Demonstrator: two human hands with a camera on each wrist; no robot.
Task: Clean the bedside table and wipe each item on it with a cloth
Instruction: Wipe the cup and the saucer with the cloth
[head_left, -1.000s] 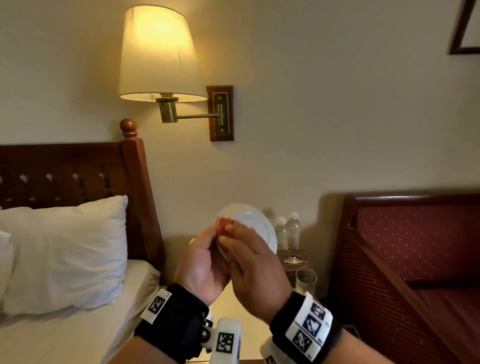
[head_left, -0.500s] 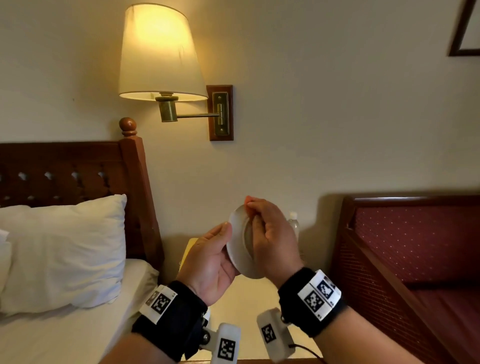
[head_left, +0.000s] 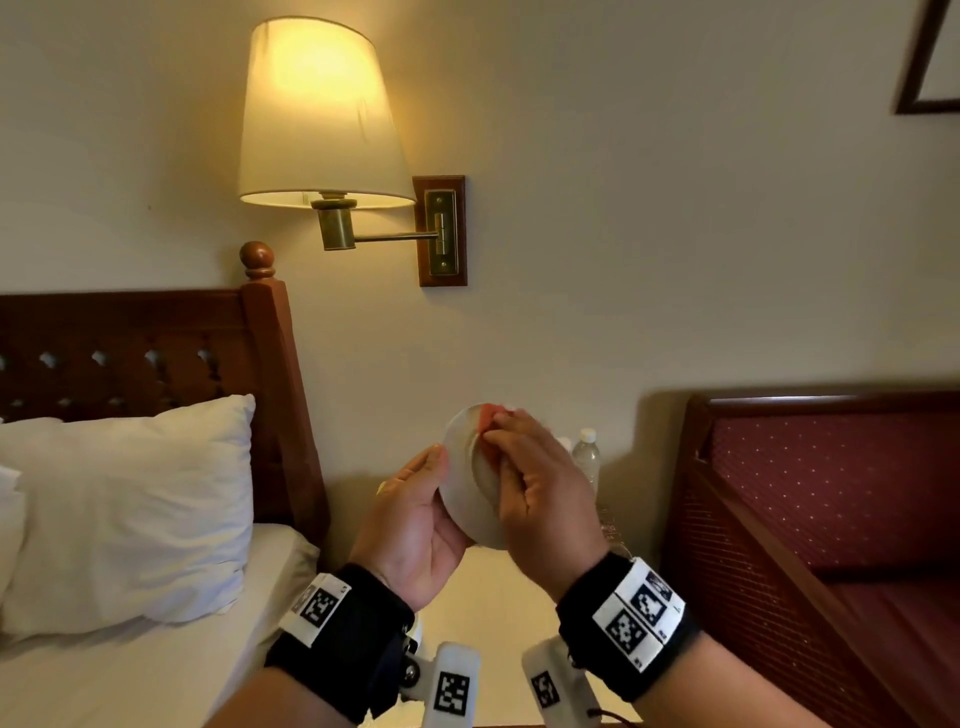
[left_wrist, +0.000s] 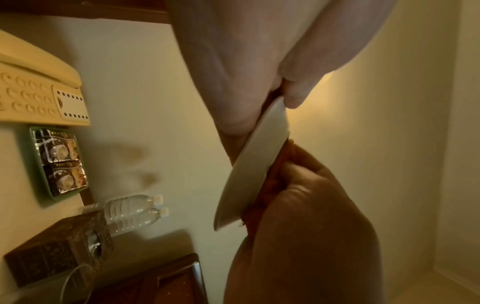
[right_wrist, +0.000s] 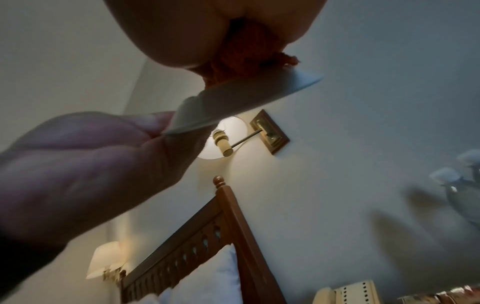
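A small white saucer (head_left: 464, 480) is held up on edge above the bedside table (head_left: 483, 597). My left hand (head_left: 415, 512) pinches its rim, thumb on the near side, fingers behind. My right hand (head_left: 524, 467) grips a bunched orange cloth (head_left: 488, 418) and presses it against the saucer's face. In the left wrist view the saucer (left_wrist: 255, 164) shows edge-on, the cloth (left_wrist: 272, 181) squeezed between it and my right hand (left_wrist: 311, 205). The right wrist view shows the cloth (right_wrist: 244, 51) on the saucer (right_wrist: 246, 96), with my left hand (right_wrist: 145, 127) pinching the rim.
On the table stand two water bottles (left_wrist: 132, 211), a dark patterned box (left_wrist: 57, 248), a green tray of sachets (left_wrist: 58, 162) and a cream telephone (left_wrist: 36, 94). A lit wall lamp (head_left: 322, 114) hangs above. The bed with its pillow (head_left: 130, 509) lies left, a red upholstered seat (head_left: 831, 519) right.
The saucer has turned from face-on to nearly edge-on. My right hand with the cloth has slid over the saucer, and both hands have shifted slightly right and up.
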